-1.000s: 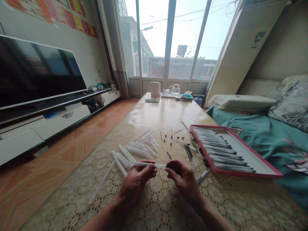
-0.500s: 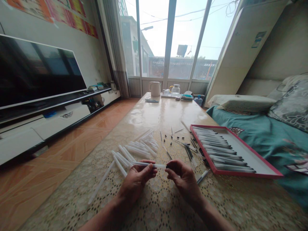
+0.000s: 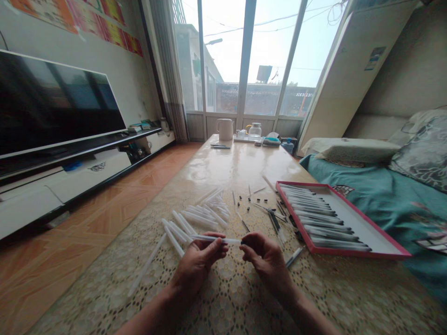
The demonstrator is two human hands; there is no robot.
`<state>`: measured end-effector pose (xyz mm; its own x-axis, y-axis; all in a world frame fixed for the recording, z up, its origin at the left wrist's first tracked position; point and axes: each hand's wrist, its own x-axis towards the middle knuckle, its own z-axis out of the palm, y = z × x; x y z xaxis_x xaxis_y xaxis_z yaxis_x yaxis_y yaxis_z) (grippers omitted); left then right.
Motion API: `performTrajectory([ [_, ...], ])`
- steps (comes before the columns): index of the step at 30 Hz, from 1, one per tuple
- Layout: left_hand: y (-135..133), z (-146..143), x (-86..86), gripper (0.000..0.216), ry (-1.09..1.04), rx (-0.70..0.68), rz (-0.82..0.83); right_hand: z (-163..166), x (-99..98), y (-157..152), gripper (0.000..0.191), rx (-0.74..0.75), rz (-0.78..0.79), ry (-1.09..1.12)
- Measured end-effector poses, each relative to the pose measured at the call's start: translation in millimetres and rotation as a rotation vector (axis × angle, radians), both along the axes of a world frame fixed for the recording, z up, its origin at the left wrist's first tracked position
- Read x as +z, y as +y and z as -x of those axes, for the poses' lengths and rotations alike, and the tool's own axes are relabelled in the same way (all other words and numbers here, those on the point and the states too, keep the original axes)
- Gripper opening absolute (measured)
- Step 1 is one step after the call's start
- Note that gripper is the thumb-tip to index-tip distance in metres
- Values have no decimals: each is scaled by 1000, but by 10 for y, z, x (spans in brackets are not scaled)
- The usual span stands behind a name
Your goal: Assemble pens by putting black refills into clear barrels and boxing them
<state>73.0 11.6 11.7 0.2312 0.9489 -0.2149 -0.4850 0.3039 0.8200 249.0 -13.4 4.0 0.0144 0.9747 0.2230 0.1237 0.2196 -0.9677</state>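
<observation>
My left hand (image 3: 201, 256) is closed round a white translucent pen barrel (image 3: 232, 241), which lies level across the front of the table. At the barrel's right end, the thumb and fingers of my right hand (image 3: 265, 255) pinch a small black end plug (image 3: 243, 242), mostly hidden by the fingertips. Beyond my left hand lie several loose white pen barrels (image 3: 204, 215). Past my right hand, small black plugs (image 3: 248, 209), thin refills (image 3: 245, 225) and dark pen parts (image 3: 273, 220) are scattered. One pen (image 3: 294, 257) rests just right of my right hand.
A red-rimmed tray (image 3: 352, 217) at the right holds a row of pens with black ends. At the table's far end stand a pitcher (image 3: 225, 129), a glass jar (image 3: 255, 130) and a tissue pack (image 3: 271, 140). A sofa (image 3: 366, 186) borders the right side.
</observation>
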Motion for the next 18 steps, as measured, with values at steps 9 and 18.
performTrajectory([
  [9, -2, 5, -25, 22, -14, -34, -22, -15, -2, 4, 21, -6, 14, -13],
  [18, 6, 13, -42, 21, -15, -65, -50, -14, -14, 8, 19, 11, -16, -63],
])
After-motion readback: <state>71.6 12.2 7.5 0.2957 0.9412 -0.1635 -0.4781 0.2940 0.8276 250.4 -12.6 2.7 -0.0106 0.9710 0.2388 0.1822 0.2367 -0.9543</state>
